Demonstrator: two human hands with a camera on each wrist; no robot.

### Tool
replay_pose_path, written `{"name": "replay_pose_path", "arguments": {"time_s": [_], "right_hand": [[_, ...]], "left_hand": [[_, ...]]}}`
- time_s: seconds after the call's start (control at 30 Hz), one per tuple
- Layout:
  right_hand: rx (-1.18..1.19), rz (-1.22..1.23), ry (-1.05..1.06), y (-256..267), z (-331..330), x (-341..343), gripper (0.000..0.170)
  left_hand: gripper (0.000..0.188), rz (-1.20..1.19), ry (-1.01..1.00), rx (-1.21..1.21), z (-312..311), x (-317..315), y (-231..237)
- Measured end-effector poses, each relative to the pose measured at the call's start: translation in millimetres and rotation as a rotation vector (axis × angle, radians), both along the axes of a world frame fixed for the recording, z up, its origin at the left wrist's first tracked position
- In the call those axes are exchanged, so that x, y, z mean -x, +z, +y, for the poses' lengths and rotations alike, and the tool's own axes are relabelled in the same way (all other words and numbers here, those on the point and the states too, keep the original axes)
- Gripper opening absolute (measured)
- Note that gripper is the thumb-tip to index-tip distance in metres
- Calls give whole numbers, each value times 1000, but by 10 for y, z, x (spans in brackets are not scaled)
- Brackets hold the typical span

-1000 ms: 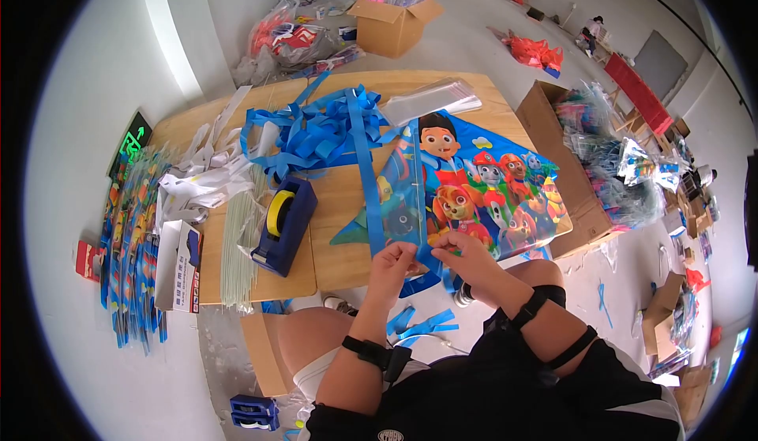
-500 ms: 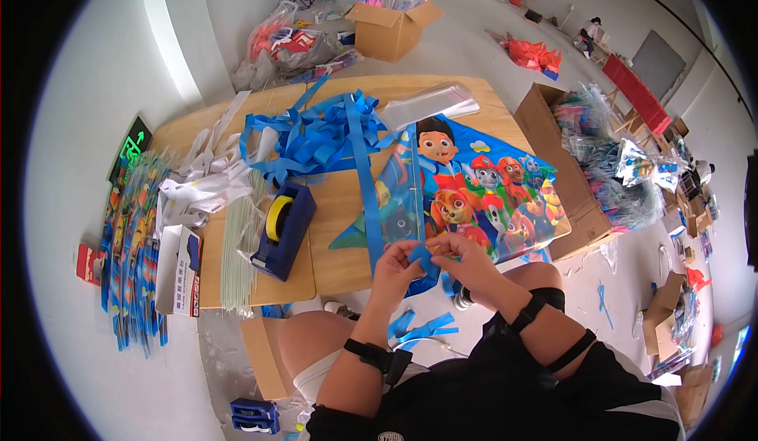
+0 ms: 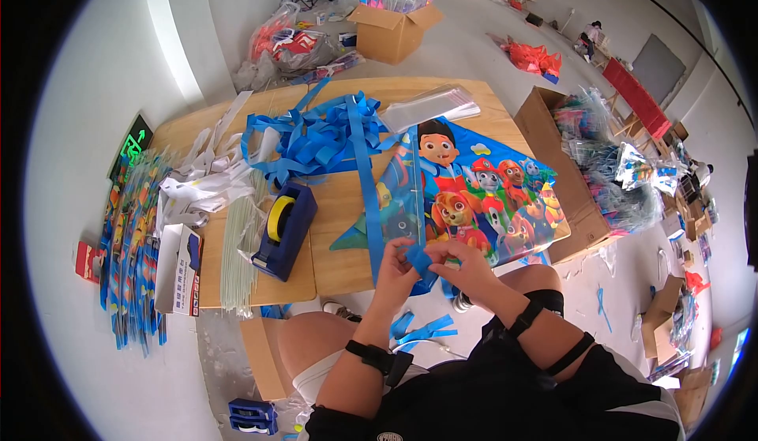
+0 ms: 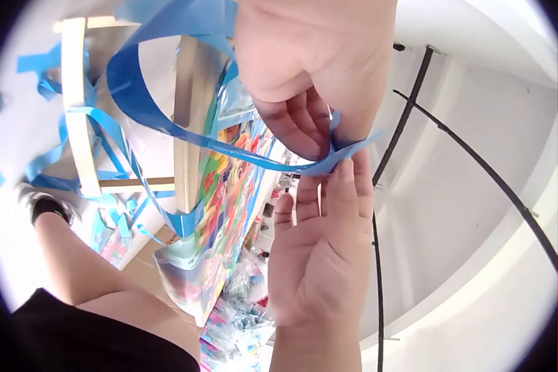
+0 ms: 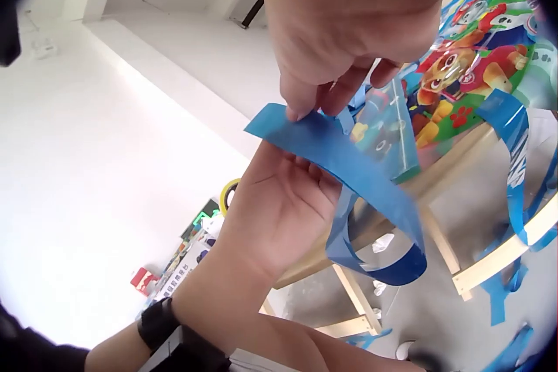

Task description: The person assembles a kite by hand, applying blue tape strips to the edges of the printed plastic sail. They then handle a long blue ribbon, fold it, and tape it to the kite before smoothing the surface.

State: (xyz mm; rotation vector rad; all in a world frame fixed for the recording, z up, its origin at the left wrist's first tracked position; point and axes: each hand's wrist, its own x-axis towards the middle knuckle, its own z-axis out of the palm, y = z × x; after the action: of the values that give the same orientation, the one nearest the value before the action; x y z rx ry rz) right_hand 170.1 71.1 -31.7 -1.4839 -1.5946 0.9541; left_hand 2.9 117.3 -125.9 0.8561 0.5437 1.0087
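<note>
Between both hands, at the table's near edge, is a glossy blue plastic ribbon (image 3: 419, 261). My left hand (image 3: 396, 266) holds it with curled fingers. My right hand (image 3: 464, 264) pinches it between thumb and fingers, the thumb lying along the strip in the right wrist view. A short end of the ribbon (image 5: 318, 141) sticks out past the right thumb, while the rest hangs in a loop below. Just beyond the hands lies a kite-like printed sheet (image 3: 474, 196) with cartoon dogs and a boy. A long blue strip (image 3: 362, 157) runs across the table beside it.
A blue tape dispenser (image 3: 286, 232) with yellow core stands left, near thin white rods (image 3: 239, 251) and white strips (image 3: 207, 184). A heap of blue ribbon (image 3: 316, 137) and clear sleeves (image 3: 433, 106) lie at the back. An open carton (image 3: 553, 157) stands right of the table.
Both hands have shifted slightly, and the ribbon between them is now turned up and folded across the left fingers. The sheet and the tape dispenser have stayed in place.
</note>
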Motion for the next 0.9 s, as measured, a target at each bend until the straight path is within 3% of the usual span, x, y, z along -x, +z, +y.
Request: {"name": "replay_pose_path", "arguments": {"time_s": [0.17,0.3,0.37,0.4,0.43,0.47,0.53,0.6,0.7,0.77,0.9], "right_hand": [[-39,-73,40,-31,15,21,22],[-162,-84,-68,-264,48,-75,18],[-245,-98,-142,-341,73,-185,17],[-91,131,-298,-355,89,-289,16],[66,360,-451,-361,97,-411,15],[65,368,-453,-362,84,-559,15],[-5,638,-516,-346,7,-893,13],[-25,704,-576,-290,-92,-1164,12],[-76,774,-679,-161,-307,-1491,11],[-133,803,-725,-131,-431,-1722,6],[-230,803,-725,-15,-701,-2001,3]], "left_hand": [[58,-33,61,-50,-15,-69,-28],[54,-23,29,-2,-24,-36,56],[49,133,126,-50,2,-45,-18],[49,138,128,-50,13,-27,-56],[46,298,250,-112,28,14,-117],[44,458,368,-175,44,64,-120],[43,462,428,-105,89,175,-80],[42,464,484,-37,124,278,-34],[41,275,581,82,200,389,63],[44,186,839,56,283,447,256],[46,178,970,-190,743,745,574]]}}
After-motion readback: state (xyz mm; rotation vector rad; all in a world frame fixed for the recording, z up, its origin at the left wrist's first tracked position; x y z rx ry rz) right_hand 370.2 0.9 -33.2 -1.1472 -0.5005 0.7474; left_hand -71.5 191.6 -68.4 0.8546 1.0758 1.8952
